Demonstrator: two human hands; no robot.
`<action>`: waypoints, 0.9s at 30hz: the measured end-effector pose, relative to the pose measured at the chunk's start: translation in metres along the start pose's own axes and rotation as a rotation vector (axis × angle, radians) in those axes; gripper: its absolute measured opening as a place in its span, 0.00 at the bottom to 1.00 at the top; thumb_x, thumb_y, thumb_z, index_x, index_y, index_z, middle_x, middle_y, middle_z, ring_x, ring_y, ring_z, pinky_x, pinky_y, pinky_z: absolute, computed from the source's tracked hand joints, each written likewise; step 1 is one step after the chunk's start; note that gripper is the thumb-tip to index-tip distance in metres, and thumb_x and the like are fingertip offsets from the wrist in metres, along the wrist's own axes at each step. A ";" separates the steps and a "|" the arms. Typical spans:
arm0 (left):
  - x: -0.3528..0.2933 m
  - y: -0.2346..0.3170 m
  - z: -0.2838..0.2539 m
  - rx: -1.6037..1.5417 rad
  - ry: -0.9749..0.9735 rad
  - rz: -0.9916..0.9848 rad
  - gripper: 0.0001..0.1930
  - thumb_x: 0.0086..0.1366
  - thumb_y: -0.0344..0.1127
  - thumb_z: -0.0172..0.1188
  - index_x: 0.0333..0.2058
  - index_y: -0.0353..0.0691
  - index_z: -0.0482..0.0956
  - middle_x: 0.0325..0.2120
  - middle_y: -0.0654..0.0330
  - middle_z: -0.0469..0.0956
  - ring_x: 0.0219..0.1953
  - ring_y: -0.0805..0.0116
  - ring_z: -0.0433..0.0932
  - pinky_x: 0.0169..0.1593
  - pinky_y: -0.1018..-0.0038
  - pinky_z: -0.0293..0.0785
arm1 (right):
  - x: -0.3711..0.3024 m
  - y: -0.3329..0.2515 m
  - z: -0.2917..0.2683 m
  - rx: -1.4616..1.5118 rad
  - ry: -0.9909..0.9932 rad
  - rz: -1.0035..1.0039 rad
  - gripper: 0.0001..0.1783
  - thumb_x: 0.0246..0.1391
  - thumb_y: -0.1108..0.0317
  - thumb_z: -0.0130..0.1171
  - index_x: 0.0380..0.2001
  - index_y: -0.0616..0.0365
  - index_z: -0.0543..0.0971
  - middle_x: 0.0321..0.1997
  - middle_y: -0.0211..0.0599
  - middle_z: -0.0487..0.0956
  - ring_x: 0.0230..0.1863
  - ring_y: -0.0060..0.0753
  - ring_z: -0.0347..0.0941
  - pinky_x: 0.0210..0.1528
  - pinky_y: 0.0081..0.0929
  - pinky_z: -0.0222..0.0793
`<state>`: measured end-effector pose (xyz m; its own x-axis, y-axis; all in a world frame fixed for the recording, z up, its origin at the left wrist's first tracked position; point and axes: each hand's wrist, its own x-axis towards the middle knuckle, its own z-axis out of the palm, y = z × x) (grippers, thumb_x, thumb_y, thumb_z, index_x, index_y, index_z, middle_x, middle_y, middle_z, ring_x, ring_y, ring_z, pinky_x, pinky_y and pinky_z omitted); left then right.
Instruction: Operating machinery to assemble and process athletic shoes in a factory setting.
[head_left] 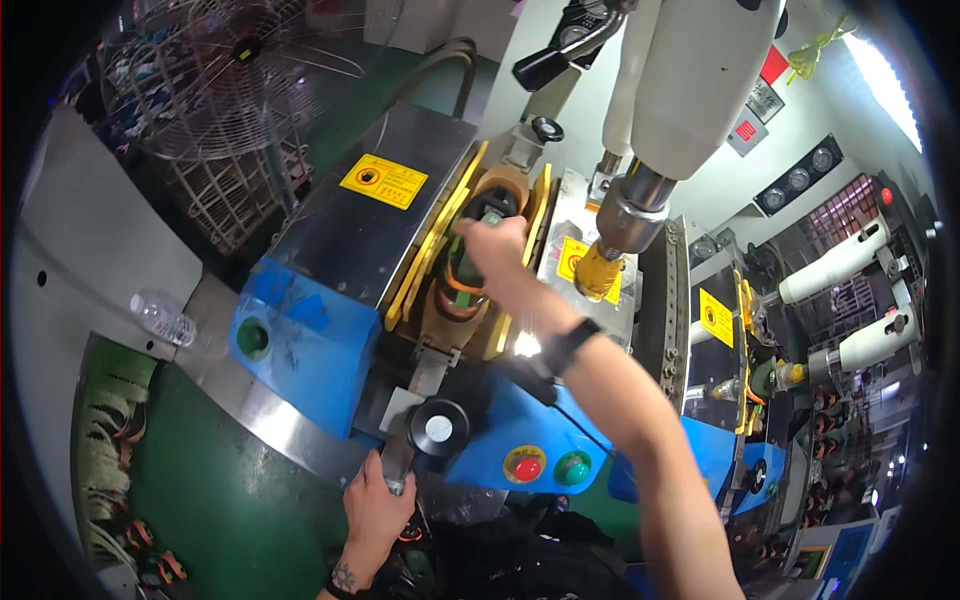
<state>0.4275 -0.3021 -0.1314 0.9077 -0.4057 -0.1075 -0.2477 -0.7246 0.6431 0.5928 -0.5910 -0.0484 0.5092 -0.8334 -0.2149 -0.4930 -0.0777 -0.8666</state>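
**Between yellow plates (540, 207), dark shoe (463, 284) sits under a worker's right hand (497, 252)**

At a blue-fronted machine (300, 350), a worker bends both bare hands to separate spots. The shoe, dark with orange and green trim, lies lengthwise in the slot between the plates, which stand along its two sides. The right hand reaches over it from the near side, its grip curled down on the upper part; the fingertips are hidden, so whether they pinch anything cannot be told. A black wristband (572, 346) circles that wrist.

Lower down, the left hand (378, 505) has its grip wrapped around a metal handle (398, 459), just beside a round black knob (438, 428). Red (526, 464) and green (573, 467) buttons sit on the blue front to the right of the knob.

To the right of the slot, a white cylinder (690, 90) slants down to a yellow block (598, 273) at its tip, apart from the shoe. A clear plastic bottle (163, 318) rests at left, and a wire fan (245, 60) stands beyond.
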 end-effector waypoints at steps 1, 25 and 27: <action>0.001 0.000 0.000 0.029 -0.038 -0.049 0.30 0.52 0.39 0.66 0.50 0.27 0.68 0.39 0.39 0.78 0.40 0.41 0.78 0.43 0.55 0.75 | 0.010 0.005 0.010 -0.078 0.086 -0.038 0.36 0.44 0.67 0.62 0.55 0.69 0.59 0.49 0.65 0.71 0.54 0.61 0.70 0.58 0.44 0.66; -0.022 -0.023 0.028 -0.617 0.117 -0.061 0.55 0.54 0.31 0.64 0.65 0.30 0.25 0.62 0.33 0.43 0.65 0.42 0.49 0.67 0.54 0.45 | -0.150 0.037 -0.003 -0.333 -0.513 -1.255 0.38 0.49 0.56 0.62 0.59 0.66 0.63 0.51 0.54 0.68 0.49 0.53 0.67 0.53 0.44 0.63; -0.020 -0.022 0.029 -0.663 0.120 -0.027 0.55 0.54 0.28 0.62 0.65 0.31 0.25 0.64 0.31 0.38 0.68 0.41 0.45 0.68 0.53 0.43 | -0.150 0.044 0.010 -0.387 -0.592 -1.242 0.39 0.49 0.54 0.62 0.59 0.65 0.63 0.50 0.55 0.68 0.48 0.54 0.67 0.53 0.44 0.64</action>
<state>0.4050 -0.2939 -0.1657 0.9515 -0.2995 -0.0701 0.0015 -0.2233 0.9747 0.5017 -0.4638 -0.0587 0.9124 0.2245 0.3423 0.3740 -0.7972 -0.4740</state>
